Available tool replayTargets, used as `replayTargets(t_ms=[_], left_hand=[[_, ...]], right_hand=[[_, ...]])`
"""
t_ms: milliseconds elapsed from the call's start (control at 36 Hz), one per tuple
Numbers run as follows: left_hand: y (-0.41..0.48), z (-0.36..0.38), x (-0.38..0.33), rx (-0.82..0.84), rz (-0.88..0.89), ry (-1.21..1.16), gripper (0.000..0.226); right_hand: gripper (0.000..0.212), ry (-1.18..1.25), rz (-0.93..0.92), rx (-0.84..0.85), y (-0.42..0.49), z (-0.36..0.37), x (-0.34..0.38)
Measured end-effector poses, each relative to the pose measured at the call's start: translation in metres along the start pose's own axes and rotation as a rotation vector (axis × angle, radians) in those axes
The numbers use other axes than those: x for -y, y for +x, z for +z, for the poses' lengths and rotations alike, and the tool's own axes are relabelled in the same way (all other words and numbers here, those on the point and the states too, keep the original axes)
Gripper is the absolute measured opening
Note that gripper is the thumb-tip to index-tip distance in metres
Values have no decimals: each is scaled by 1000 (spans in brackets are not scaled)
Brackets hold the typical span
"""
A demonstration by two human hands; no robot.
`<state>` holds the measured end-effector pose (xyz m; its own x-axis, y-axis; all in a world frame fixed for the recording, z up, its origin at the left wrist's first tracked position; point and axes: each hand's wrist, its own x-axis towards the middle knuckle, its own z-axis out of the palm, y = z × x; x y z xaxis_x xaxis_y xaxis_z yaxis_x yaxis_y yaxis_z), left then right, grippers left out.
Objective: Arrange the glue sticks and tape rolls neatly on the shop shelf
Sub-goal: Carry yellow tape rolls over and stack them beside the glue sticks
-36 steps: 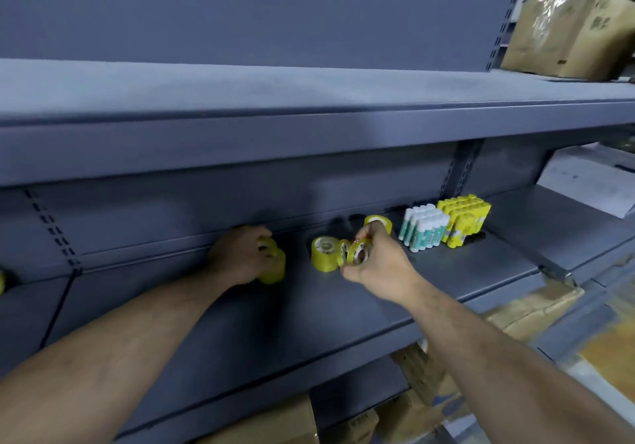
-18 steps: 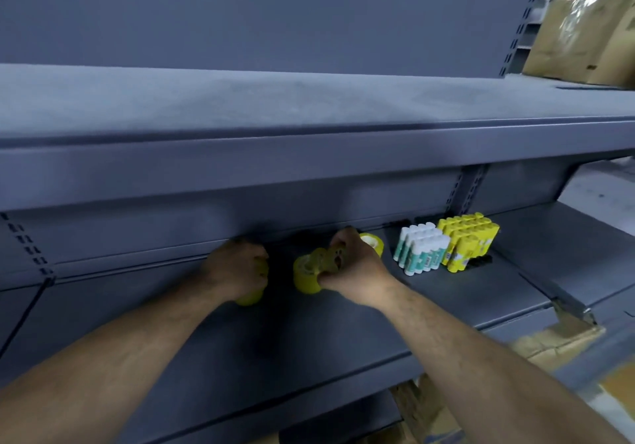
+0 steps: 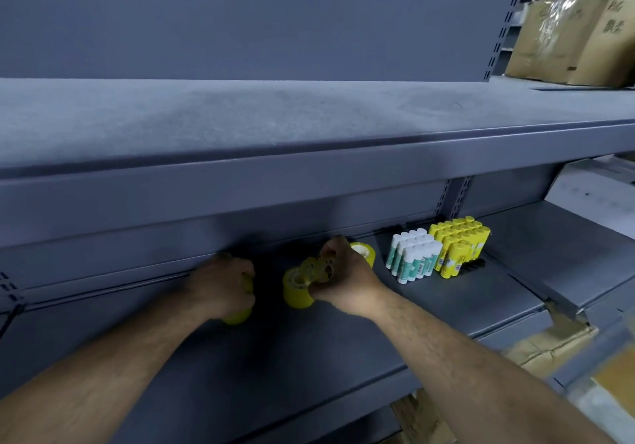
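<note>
four yellow tape rolls (image 3: 297, 289) on grey metal shelf (image 3: 378, 333), left hand (image 3: 223, 285) wrapped round leftmost roll (image 3: 237, 318), right hand (image 3: 343, 278) pinching second roll (image 3: 314, 268), two glue-stick blocks at right, white-teal block (image 3: 414, 259), yellow block (image 3: 458, 246), front edge bare

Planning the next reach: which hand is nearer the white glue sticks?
Right. The right hand is just left of the white glue sticks; the left hand is farther left again.
</note>
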<state>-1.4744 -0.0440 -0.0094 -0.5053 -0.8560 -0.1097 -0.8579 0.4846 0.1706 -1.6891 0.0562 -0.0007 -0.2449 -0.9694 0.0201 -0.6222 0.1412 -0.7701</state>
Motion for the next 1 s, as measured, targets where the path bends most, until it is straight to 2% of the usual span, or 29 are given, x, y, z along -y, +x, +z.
replayTargets(t_ms=[139, 278, 472, 861, 1000], left_hand=[[1, -3, 0, 51, 17, 45, 42], [0, -2, 1, 48, 52, 31, 20], [-5, -5, -7, 25, 68, 64, 10], [-17, -12, -11, 39, 45, -77, 11], [-19, -12, -12, 14, 35, -37, 19]], right_hand=[[52, -5, -4, -2, 1, -1, 1], [54, -12, -1, 16, 1, -1, 1], [53, -14, -9, 10, 2, 0, 1], [55, -77, -29, -17, 8, 3, 1], [54, -114, -25, -10, 11, 4, 1]])
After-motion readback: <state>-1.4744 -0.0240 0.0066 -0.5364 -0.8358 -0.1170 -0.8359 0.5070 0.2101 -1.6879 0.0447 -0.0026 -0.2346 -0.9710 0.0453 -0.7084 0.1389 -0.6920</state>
